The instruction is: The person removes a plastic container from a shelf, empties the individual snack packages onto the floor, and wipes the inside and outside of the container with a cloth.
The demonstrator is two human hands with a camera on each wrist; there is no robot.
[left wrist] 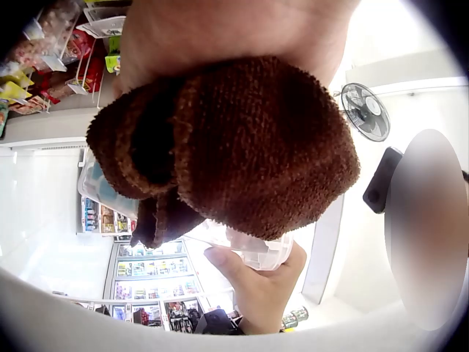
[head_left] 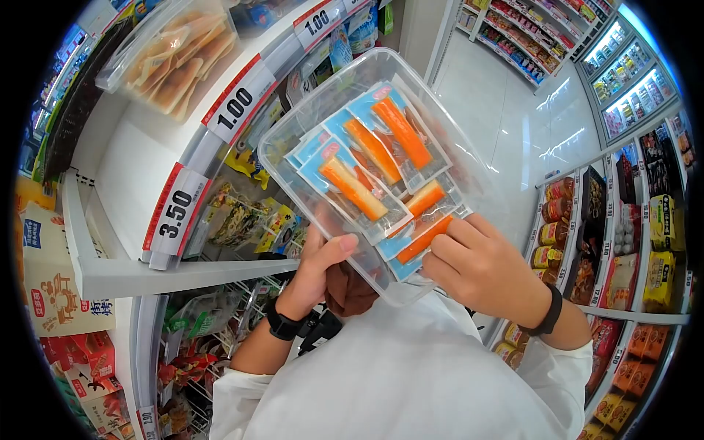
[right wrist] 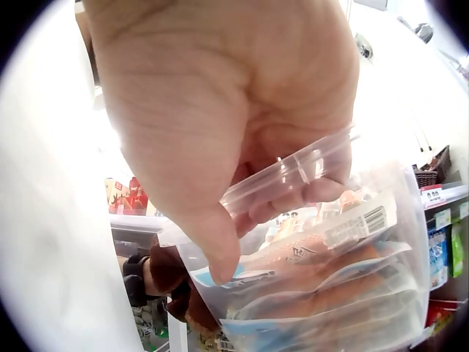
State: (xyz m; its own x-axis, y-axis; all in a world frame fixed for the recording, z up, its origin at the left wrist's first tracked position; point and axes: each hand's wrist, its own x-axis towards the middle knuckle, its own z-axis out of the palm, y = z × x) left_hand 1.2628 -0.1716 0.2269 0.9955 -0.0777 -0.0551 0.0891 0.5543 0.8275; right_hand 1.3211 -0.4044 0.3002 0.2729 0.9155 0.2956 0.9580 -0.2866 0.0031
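A clear plastic bin (head_left: 293, 176) is tilted in front of the body, with several blue-and-clear packets of orange-and-white sticks (head_left: 352, 187) inside. The left hand (head_left: 315, 268) grips its near left edge, thumb on the rim, with a brown cloth (head_left: 348, 290) bunched beneath. In the left wrist view the cloth (left wrist: 264, 147) lies against the palm of the left hand (left wrist: 234, 37). At the near right side, the right hand (head_left: 484, 271) grips the rim, fingers over the lowest packets. In the right wrist view, the thumb of the right hand (right wrist: 234, 110) presses the bin's outer wall.
White shelving with price tags (head_left: 238, 99) curves along the left. A second container (head_left: 176, 55) of flat pale pieces stands on its upper shelf, and bagged goods hang below. Stocked shelves (head_left: 623, 315) line the right. Tiled floor (head_left: 499, 117) and glass-door coolers (head_left: 634, 81) lie beyond.
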